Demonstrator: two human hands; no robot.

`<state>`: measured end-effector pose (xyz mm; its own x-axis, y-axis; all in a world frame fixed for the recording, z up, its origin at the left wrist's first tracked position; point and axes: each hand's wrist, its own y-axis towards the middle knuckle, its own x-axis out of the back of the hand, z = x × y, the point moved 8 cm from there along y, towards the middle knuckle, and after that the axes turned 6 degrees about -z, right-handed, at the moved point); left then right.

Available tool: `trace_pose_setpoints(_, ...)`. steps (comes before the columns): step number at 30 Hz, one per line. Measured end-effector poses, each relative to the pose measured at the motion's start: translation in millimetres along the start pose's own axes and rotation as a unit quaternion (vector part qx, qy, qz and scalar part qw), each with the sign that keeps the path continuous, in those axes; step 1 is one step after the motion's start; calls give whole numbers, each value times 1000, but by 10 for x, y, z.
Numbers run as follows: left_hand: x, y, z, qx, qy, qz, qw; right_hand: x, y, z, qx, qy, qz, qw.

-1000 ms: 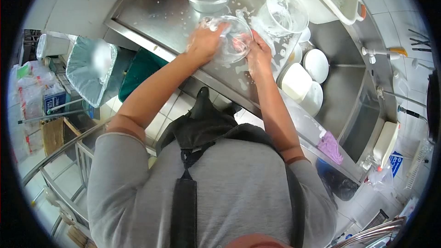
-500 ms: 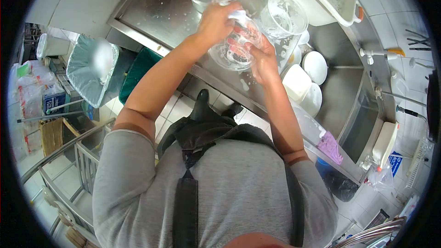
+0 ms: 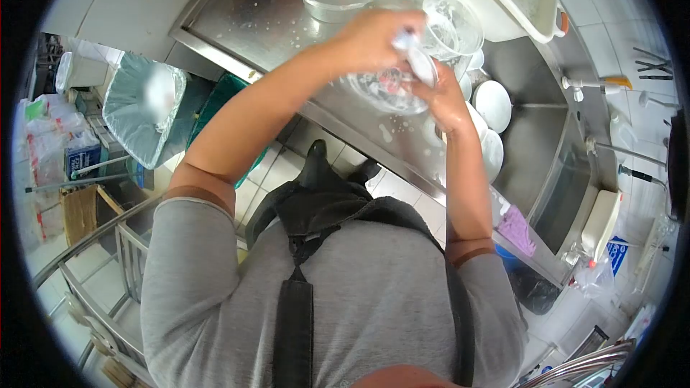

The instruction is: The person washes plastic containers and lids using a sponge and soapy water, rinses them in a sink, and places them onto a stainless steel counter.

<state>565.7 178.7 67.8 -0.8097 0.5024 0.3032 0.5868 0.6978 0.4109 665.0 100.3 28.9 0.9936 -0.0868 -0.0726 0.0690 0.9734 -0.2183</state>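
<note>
Having been shifted rightward across the soapy clear bowl (image 3: 375,95), the left hand (image 3: 377,34) is seen curled around a blurred white item (image 3: 418,62). Over the steel counter (image 3: 266,18) the bowl is gripped at its rim by the right hand (image 3: 447,98), so rubbing seems now to be directed there.

One left hand (image 3: 379,34) and one right hand (image 3: 448,103); in them, one bowl (image 3: 390,98) and one blurred white item (image 3: 420,62); beyond them, two tubs (image 3: 336,10) (image 3: 461,29) and one basin (image 3: 499,6); right of them, at least four dishes (image 3: 493,105) and one cloth (image 3: 516,231)
</note>
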Motion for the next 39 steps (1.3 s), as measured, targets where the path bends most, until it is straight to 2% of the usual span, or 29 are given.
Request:
trace_pose_setpoints(2, -243, -60, -495, -85, 305, 65, 946, 17, -3, -10, -12, -79, 9, 997)
trace_pose_setpoints(4, -110, 0, -341, -99, 254, 24, 962, 129, -20, 141, 84, -87, -104, 987)
trace_pose_setpoints(5, 21, 48, -37, 31, 84, 7, 996, 179, -53, 202, 109, -117, -120, 980)
trace_pose_setpoints(6, 70, 37, 286, 158, -91, -8, 983, 203, -72, 170, 113, -118, -122, 979)
trace_pose_setpoints(7, 94, 35, 345, 148, -155, -10, 977, 285, -96, 95, 110, -79, -149, 980)
trace_pose_setpoints(8, 49, 59, 418, 145, -155, -7, 977, 342, -121, 55, 107, -37, -176, 978)
trace_pose_setpoints(10, 32, 60, 205, 69, 31, -26, 997, 256, -123, 83, 68, 50, -144, 986)
trace_pose_setpoints(12, -62, 117, -80, 27, 116, 15, 993, 293, -44, 27, 75, -116, -120, 983)
trace_pose_setpoints(14, -186, 136, -241, 33, 150, 93, 984, 365, -66, 67, 107, -105, -155, 977)
trace_pose_setpoints(16, -145, 172, 48, 26, 73, 48, 996, 390, -103, 201, 142, -94, -184, 968)
trace_pose_setpoints(17, -52, 127, 341, 141, -132, -41, 980, 447, -153, 347, 165, -27, -228, 959)
trace_pose_setpoints(19, -231, -170, 758, 329, -446, -228, 801, 563, -158, 347, 225, 56, -287, 929)
trace_pose_setpoints(20, -412, -258, 755, 329, -446, -223, 802, 547, -152, 228, 226, 57, -291, 928)
trace_pose_setpoints(22, -872, -471, 885, 387, -665, -253, 587, 534, -218, 192, 288, 26, -347, 892)
trace_pose_setpoints(23, -834, -565, 1069, 405, -631, -311, 584, 475, -201, 155, 251, 29, -303, 919)
trace_pose_setpoints(24, -702, -535, 1135, 405, -632, -310, 584, 498, -266, 189, 252, 28, -304, 918)
trace_pose_setpoints(25, -278, -366, 1086, 310, -428, -271, 805, 456, -232, 143, 185, 55, -229, 954)
trace_pose_setpoints(26, -35, -180, 891, 185, -180, -207, 944, 409, -208, 71, 114, 82, -152, 978)
trace_pose_setpoints(27, 4, -9, 676, 67, -112, -152, 980, 466, -163, -83, 73, 44, -108, 991)
trace_pose_setpoints(28, 60, 56, 444, 67, -113, -151, 980, 504, -147, -98, 73, 43, -110, 990)
trace_pose_setpoints(29, -94, 130, -47, -22, 77, -19, 997, 493, -128, -209, 8, 41, -93, 995)
trace_pose_setpoints(30, -335, 95, -305, -109, 263, 113, 952, 460, -118, -326, -57, 39, -75, 995)
trace_pose_setpoints(32, -346, 121, -395, -165, 266, 65, 947, 329, -104, -269, -11, 79, -58, 995)
trace_pose_setpoints(33, -192, 207, -87, -4, 52, -9, 999, 178, -176, -18, 34, 200, -58, 977)
trace_pose_setpoints(34, -143, 179, 234, 155, -166, -81, 970, 123, -220, 149, 79, 318, -57, 943)
trace_pose_setpoints(35, -99, 125, 301, 148, -43, -162, 975, 90, -182, 136, 92, 316, -20, 944)
trace_pose_setpoints(36, -321, 63, 249, 148, -42, -164, 974, 115, -151, 28, 92, 315, -18, 944)
trace_pose_setpoints(38, -559, -198, -232, 4, 63, -290, 955, 261, -98, -308, 44, 314, -102, 943)
trace_pose_setpoints(39, -545, -289, -261, 6, 63, -290, 955, 185, -78, -112, 125, 363, -5, 923)
